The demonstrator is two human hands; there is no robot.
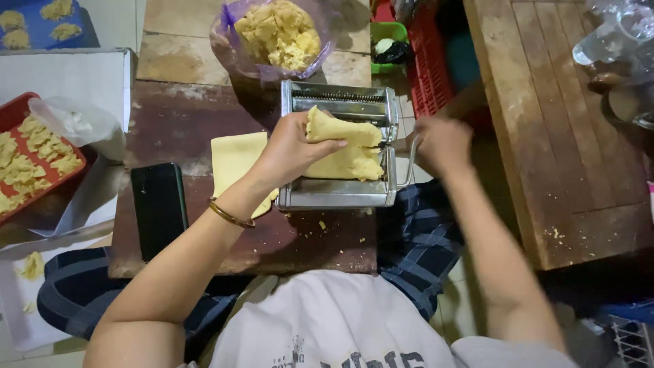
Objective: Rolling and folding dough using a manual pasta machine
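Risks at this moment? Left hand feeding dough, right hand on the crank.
1. The left hand presses the dough right at the rollers of the pasta machine while the right hand, blurred, is on the crank; fingers could get pinched.
2. The dough looks thick and crumbly; it might tear or jam.
3. I can see no clamp; the machine may shift on the wooden board and knock the black phone.

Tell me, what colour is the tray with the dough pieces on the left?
The tray is red, seen from the head view, the only one.
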